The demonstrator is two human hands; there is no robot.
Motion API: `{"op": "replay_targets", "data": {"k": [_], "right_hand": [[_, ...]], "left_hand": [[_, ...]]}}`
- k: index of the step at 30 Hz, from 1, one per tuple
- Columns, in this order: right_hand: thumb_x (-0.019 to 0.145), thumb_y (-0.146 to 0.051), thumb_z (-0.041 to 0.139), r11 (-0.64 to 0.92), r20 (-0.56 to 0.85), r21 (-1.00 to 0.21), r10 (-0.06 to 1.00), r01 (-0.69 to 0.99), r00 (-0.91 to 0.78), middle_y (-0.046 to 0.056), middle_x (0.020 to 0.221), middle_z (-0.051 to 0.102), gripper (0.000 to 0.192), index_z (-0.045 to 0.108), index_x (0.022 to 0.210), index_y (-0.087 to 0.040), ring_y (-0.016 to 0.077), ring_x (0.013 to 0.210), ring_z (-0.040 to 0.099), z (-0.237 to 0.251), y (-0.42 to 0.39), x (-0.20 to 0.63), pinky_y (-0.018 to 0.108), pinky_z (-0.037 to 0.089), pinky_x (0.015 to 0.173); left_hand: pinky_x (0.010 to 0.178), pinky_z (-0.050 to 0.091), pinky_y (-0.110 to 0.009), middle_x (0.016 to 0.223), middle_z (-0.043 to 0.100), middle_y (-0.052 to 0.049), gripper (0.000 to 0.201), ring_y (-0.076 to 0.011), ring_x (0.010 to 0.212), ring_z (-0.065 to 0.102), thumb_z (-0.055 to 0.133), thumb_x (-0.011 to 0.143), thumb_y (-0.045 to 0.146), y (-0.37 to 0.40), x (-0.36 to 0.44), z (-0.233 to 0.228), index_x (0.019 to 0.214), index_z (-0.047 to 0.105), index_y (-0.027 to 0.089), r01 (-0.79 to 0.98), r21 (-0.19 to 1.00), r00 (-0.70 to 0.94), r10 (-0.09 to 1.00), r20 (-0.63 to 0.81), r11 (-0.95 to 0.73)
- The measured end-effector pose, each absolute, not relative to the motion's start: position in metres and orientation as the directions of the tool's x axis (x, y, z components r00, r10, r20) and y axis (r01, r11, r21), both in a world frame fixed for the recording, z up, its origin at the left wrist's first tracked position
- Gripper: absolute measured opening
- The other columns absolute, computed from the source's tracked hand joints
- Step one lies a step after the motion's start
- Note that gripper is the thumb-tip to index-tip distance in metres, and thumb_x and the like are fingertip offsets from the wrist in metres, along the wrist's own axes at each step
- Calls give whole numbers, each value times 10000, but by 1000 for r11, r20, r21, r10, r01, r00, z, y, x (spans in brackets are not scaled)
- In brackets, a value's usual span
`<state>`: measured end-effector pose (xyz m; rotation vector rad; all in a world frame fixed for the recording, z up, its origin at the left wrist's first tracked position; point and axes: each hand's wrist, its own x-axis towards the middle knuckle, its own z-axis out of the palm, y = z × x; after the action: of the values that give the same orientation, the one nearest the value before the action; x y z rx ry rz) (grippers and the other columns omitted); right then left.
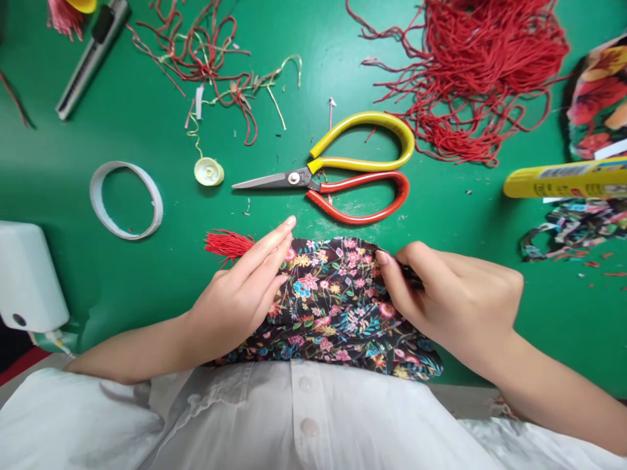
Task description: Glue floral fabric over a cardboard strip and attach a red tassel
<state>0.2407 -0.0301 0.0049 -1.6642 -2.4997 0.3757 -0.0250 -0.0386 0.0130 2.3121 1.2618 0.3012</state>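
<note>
The left hand (247,294) lay flat over the left end of a dark floral fabric (333,287), its fingers straight and held together; it was not clenched. The right hand (455,294) was curled at the right end of the fabric, with its edge pinched between thumb and bent forefinger. A dark portion showed below that forefinger; whether it was a fold of the fabric or a separate part could not be determined.

The floral fabric was positioned between the two hands, at the near edge of the green table (455,215) and directly in front of the white shirt (306,398). Its upper section was smooth and its lower section gathered in folds. A red tassel (229,244) projected to the left, just beyond the fingers of the left hand.

The scissors (294,177) lay just beyond the fabric, blades together and directed left, with one yellow and one red handle. A pile of red cord (490,65) was located past the handles, to the right. A yellow tube (548,179) lay near the right edge of the view.

On the left side were a white ring (96,196), a small pale spool (209,172), a tangle of cord (210,62) and a cutter knife (88,65).
</note>
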Motion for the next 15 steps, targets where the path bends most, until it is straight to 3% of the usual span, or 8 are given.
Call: {"op": "replay_targets", "data": {"k": [5, 7, 10, 12, 15], "right_hand": [[946, -331, 548, 251, -91, -378, 948, 891, -306, 8, 471, 419, 373, 432, 612, -212, 135, 451, 366, 7, -30, 239, 288, 171, 472], [939, -337, 562, 225, -99, -391, 954, 892, -284, 12, 476, 425, 354, 451, 625, -215, 142, 456, 371, 7, -31, 239, 292, 166, 476], [932, -337, 579, 226, -86, -354, 958, 907, -272, 21, 503, 469, 269, 528, 696, -219, 156, 477, 404, 5, -34, 240, 297, 185, 479], [927, -316, 590, 283, -39, -304, 950, 910, -309, 31, 552, 528, 165, 583, 798, -213, 166, 514, 449, 2, -34, 241, 299, 227, 483], [898, -253, 622, 424, 113, -217, 906, 879, -409, 45, 688, 619, 55, 614, 927, -207, 172, 599, 507, -3, -30, 243, 295, 309, 514]], "left_hand": [[811, 608, -234, 1498, 488, -119, 576, -225, 1276, 592, 536, 929, 133, -37, -24, 15, 1483, 378, 133, 735, 464, 574, 818, -38, -494], [642, 587, -239, 1475, 506, -137, 549, -236, 1195, 650, 532, 926, 135, -36, -22, 16, 1461, 412, 119, 746, 402, 589, 808, -28, -531], [372, 392, -281, 1405, 562, -151, 494, -194, 795, 753, 564, 903, 165, -36, -17, 18, 1394, 513, 134, 783, 261, 585, 811, -1, -564], [334, 301, -314, 1368, 589, -150, 465, -136, 528, 674, 582, 890, 200, -36, -15, 18, 1351, 564, 140, 801, 184, 576, 817, 21, -570], [360, 311, -318, 1379, 575, -154, 486, -111, 447, 602, 566, 892, 253, -37, -15, 18, 1360, 560, 122, 813, 102, 574, 818, 25, -573]]}}
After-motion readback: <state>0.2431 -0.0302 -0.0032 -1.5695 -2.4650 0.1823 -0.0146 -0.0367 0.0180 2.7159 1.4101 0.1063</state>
